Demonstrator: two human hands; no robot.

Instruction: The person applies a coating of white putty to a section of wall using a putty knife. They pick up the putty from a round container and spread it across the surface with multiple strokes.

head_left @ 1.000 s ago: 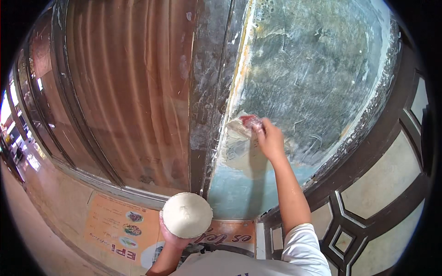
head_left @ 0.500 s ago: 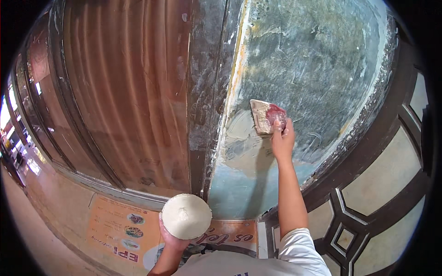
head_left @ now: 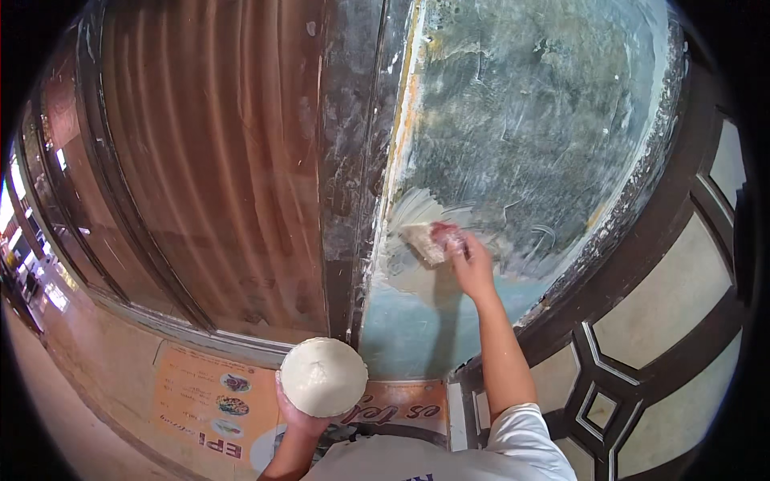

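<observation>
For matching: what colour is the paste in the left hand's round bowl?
Creamy white paste, clearest in the head view.

On the left, a tall glazed panel (head_left: 212, 176) shows reddish-brown vertical folds, edged by a dark, scuffed post (head_left: 345, 144). The wall (head_left: 521, 120) to its right is mottled grey-green, pale blue lower down. Dark woodwork (head_left: 609, 373) with pale insets (head_left: 662, 297) lines the right. Near, an orange printed sheet (head_left: 192, 381) covers part of the tan floor (head_left: 88, 357); bright light (head_left: 56, 296) gleams at far left.

Left hand (head_left: 301, 417) partly hidden beneath the bowl (head_left: 362, 390), the scraper (head_left: 425, 243) blurred.
</observation>
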